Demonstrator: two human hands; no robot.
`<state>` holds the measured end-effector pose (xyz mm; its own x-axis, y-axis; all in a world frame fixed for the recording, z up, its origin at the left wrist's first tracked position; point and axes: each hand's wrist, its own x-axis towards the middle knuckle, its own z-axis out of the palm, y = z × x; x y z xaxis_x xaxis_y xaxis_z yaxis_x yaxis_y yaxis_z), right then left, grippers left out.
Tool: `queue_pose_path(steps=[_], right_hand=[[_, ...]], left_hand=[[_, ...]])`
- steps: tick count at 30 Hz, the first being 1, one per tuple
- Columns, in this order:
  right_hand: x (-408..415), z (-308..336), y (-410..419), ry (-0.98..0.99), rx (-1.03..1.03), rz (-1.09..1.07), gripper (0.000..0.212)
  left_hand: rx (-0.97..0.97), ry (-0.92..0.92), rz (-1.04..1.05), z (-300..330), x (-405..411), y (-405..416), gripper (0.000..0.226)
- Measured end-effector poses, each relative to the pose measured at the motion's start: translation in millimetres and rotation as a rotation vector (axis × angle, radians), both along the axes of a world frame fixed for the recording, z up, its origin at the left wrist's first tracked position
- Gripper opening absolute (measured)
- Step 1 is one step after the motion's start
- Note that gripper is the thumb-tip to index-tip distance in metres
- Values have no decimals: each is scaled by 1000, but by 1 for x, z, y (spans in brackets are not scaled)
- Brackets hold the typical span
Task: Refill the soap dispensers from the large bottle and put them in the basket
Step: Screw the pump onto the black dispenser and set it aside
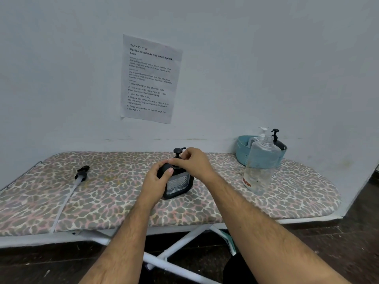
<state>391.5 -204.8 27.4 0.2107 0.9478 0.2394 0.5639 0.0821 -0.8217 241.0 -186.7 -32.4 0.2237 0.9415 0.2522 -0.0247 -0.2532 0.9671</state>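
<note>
A black dispenser [178,184] stands upright mid-board on the ironing board [297,193]. The left hand [156,182] wraps its shoulder, fingers clamped on it; the right hand [193,162] pinches the pump collar, fingertips closed around it. The big bottle [261,167] (cap off, nearly empty) stands to the right, just before the basket [243,149] holding two dispensers. A loose pump [79,178] lies far left.

A single wide-angle view from the person's head looks forward and down, close over the leopard-print padded tabletop [205,203]. It faces a pale wall with a printed paper sheet [149,78]; both forearms reach in from the lower edge, and dark floor shows beneath.
</note>
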Motion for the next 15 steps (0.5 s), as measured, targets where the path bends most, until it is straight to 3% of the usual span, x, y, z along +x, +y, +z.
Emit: queue_pose_path(steps=[5, 10, 15], right_hand=[[9, 6, -5, 255, -55, 150, 33], [14, 0, -4, 360, -60, 206, 65], [17, -12, 2, 429, -31, 210, 65]], left_hand=[[-19, 3, 10, 0, 1, 1, 25], [-26, -1, 9, -2, 1, 2, 28], [-18, -18, 4, 0, 2, 0, 28]])
